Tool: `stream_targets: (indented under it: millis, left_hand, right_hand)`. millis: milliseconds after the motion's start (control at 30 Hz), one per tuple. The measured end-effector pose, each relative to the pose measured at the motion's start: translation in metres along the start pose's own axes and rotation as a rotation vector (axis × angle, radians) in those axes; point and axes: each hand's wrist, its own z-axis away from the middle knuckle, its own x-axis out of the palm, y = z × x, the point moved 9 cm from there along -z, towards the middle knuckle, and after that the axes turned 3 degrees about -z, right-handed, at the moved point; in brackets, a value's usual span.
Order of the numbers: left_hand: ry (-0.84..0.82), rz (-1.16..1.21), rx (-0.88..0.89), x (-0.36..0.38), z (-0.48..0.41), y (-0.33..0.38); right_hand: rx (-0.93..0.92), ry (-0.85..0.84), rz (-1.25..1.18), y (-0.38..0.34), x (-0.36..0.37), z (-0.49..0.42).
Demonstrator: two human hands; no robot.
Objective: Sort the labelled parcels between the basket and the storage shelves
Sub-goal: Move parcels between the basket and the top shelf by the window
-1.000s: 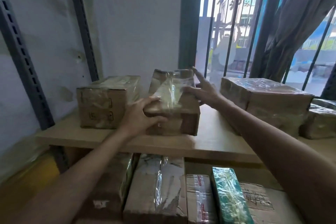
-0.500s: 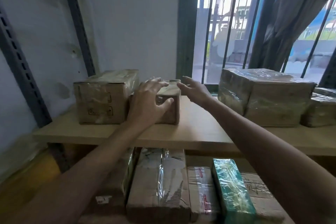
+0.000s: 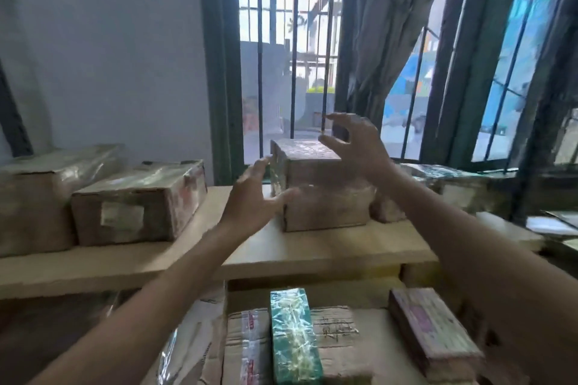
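A tall brown parcel (image 3: 316,187) wrapped in clear film stands on the wooden shelf (image 3: 328,247) in front of the barred window. My left hand (image 3: 253,200) hovers at its left side, fingers spread, holding nothing. My right hand (image 3: 353,144) is above its top right corner, fingers curled apart, also holding nothing. To the left on the same shelf lies a taped brown parcel with a white label (image 3: 137,200), pushed against a larger wrapped box (image 3: 37,194). No basket is in view.
Another film-wrapped parcel (image 3: 444,184) lies to the right of the tall one. The lower shelf holds a green wrapped box (image 3: 294,334), a cardboard box with red tape (image 3: 250,347) and a pinkish packet (image 3: 431,328). A grey curtain (image 3: 387,25) hangs by the window.
Both hands have let go of the small taped parcel, which now rests beside the large left box, and moved right to the tall parcel. The camera has swung right.
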Motion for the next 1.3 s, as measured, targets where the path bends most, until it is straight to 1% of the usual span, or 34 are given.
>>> stream_targets:
  millis: [67, 167, 200, 233, 300, 367, 433, 500, 567, 600, 667, 733, 833, 900, 967, 1067, 1133, 1167, 1300]
  left_hand:
    - [-0.036, 0.025, -0.048, 0.021, -0.004, 0.003]
    - [-0.105, 0.031, -0.178, 0.05, -0.005, -0.011]
    - [-0.131, 0.055, -0.213, 0.059, -0.004, -0.016]
    - [-0.156, 0.092, -0.24, 0.067, -0.002, -0.02]
    - [-0.185, 0.139, -0.27, 0.078, 0.002, -0.027]
    - [-0.148, 0.133, -0.264, 0.078, 0.003, -0.031]
    - [-0.048, 0.161, -0.259, 0.068, 0.005, -0.027]
    - [0.093, 0.249, -0.282, 0.051, 0.005, -0.023]
    - [0.209, 0.306, -0.296, 0.032, 0.004, -0.019]
    - [0.246, 0.319, -0.294, 0.023, 0.002, -0.018]
    - [0.274, 0.351, -0.257, 0.008, 0.0, -0.016]
    - [0.282, 0.379, -0.173, -0.002, -0.001, -0.011]
    - [0.284, 0.343, -0.054, -0.016, -0.002, -0.002]
    - [0.286, 0.335, -0.027, -0.023, -0.005, 0.001]
    - [0.311, 0.343, -0.009, -0.032, -0.007, 0.004]
    - [0.397, 0.379, -0.061, -0.049, -0.009, 0.003]
    - [0.442, 0.415, -0.097, -0.06, -0.012, -0.002]
    - [0.438, 0.428, -0.102, -0.064, -0.013, -0.004]
    - [0.283, 0.374, -0.044, -0.065, -0.015, -0.006]
  right_hand:
    - [0.023, -0.074, 0.003, 0.03, -0.006, 0.007]
    - [0.069, -0.283, -0.01, 0.07, 0.008, 0.021]
    - [0.093, -0.33, -0.009, 0.08, 0.013, 0.026]
    - [0.101, -0.34, -0.013, 0.087, 0.015, 0.029]
    - [0.074, -0.294, -0.04, 0.094, 0.016, 0.027]
    - [0.037, -0.24, -0.083, 0.094, 0.014, 0.024]
    - [0.009, -0.181, -0.132, 0.088, 0.008, 0.018]
    - [0.014, -0.106, -0.261, 0.079, -0.001, 0.01]
    - [0.07, -0.032, -0.389, 0.071, -0.009, 0.002]
    - [0.107, -0.01, -0.416, 0.068, -0.012, -0.003]
    - [0.173, 0.009, -0.459, 0.065, -0.015, -0.013]
    - [0.181, 0.006, -0.527, 0.057, -0.018, -0.02]
    - [0.102, -0.099, -0.577, 0.029, -0.016, -0.019]
    - [0.056, -0.191, -0.668, 0.01, -0.013, -0.016]
    - [-0.028, -0.241, -0.717, -0.01, -0.013, -0.017]
    - [-0.163, -0.307, -0.625, -0.038, -0.011, -0.014]
    - [-0.207, -0.282, -0.523, -0.045, -0.007, -0.011]
    - [-0.204, -0.262, -0.506, -0.044, -0.004, -0.012]
    - [-0.074, -0.135, -0.567, -0.025, -0.002, -0.021]
